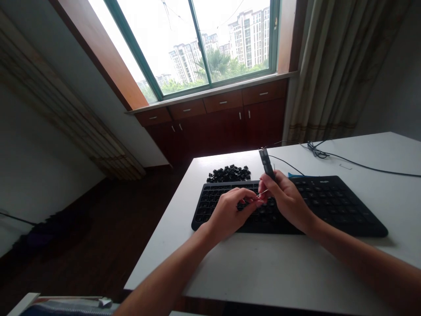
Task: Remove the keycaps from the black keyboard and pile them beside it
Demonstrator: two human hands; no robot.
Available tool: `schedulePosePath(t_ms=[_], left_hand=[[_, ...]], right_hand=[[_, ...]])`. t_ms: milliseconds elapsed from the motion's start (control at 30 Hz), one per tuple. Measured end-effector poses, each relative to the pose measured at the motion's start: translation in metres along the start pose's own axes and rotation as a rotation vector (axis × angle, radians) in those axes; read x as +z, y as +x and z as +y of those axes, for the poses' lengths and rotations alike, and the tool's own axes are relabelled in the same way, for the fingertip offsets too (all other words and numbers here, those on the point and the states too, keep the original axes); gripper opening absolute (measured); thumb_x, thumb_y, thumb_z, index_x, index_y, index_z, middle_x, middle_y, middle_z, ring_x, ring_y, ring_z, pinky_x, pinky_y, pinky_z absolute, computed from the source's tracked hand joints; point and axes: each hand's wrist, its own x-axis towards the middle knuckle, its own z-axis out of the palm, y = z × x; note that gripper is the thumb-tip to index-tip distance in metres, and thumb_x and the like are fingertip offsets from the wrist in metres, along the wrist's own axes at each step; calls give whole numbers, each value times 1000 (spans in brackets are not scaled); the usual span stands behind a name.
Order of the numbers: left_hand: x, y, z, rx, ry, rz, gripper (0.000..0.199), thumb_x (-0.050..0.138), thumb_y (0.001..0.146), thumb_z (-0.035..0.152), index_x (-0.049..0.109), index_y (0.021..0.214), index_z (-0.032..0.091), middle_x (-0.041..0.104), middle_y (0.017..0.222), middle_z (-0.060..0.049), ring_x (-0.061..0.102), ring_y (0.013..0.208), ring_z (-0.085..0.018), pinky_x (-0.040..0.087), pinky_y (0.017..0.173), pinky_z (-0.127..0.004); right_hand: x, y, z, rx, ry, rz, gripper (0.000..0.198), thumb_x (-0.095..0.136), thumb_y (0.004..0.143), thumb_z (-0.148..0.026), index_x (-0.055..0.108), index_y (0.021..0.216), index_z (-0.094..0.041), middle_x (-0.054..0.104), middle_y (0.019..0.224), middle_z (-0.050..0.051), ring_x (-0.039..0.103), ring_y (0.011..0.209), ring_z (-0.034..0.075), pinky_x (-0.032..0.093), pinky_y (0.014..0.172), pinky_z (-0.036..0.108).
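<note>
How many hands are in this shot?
2: bare left hand and bare right hand, close together above the black rectangular plastic keyboard; the right holds a black elongated object.

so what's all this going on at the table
A person's left hand pinches a thin, pale wire-like piece near the right hand, which holds up a dark cylindrical object. Both are above a wide black keyboard, its left part showing bare key sockets, on a white table. Behind the keyboard lies a heap of small black keycaps.
</note>
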Motion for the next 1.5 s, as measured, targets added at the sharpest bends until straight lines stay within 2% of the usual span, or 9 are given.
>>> schedulePosePath(t_ms=[133,300,400,500,667,833,1033,1300,1500], left_hand=[[-2,1,1,35,6,-12,15,65,96,32,72,99,19,75,92,-3,67,81,-15,52,75,-28],[-2,3,1,142,-4,-59,14,63,97,27,74,97,20,76,99,-5,68,92,-17,53,88,-32],[0,2,-2,137,22,-70,13,68,93,28,73,102,21,76,100,-4,67,93,-17,55,84,-30],[1,1,-4,122,81,-84,20,71,91,31,69,108,21,75,104,-4,66,95,-18,55,83,-31],[0,1,-6,148,156,-163,16,70,91,32,69,104,22,75,101,-1,66,95,-18,54,89,-32],[-2,0,-9,170,176,-165,20,72,90,36,70,103,22,76,99,-2,66,93,-18,53,88,-32],[-3,1,-10,162,171,-184,15,71,91,34,72,100,22,76,94,-1,65,89,-17,52,84,-30],[-1,0,-13,166,133,-198,11,70,93,32,72,97,22,77,96,0,63,90,-17,51,88,-31],[0,0,-15,175,121,-204,11,68,94,31,72,97,22,77,98,0,63,90,-17,50,88,-31]], right_hand=[[0,1,-2,54,125,36,17,63,92,-38,55,90,-23,61,74,-2,59,63,15,50,56,28],[-2,3,-2,82,57,99,35,61,92,-50,57,73,-21,59,68,0,52,55,13,44,51,27],[-3,5,1,37,-17,240,39,61,92,-51,59,69,-20,59,69,1,54,62,14,47,61,28],[-4,8,5,7,72,320,33,65,90,-51,62,77,-21,61,77,2,58,75,17,50,73,29],[-2,10,5,30,391,243,26,71,87,-47,57,96,-26,56,74,-4,53,66,14,47,60,26],[5,6,0,137,506,146,34,76,83,-46,53,77,-22,47,65,-6,38,54,10,37,51,24],[8,3,0,199,458,83,45,74,83,-52,46,67,-22,42,61,-5,35,52,10,34,49,25],[11,-2,5,184,258,44,43,63,90,-58,47,73,-22,45,62,-5,40,56,11,37,53,26],[16,-7,3,172,47,72,41,57,93,-60,48,81,-22,48,67,-4,42,59,12,40,55,27]])
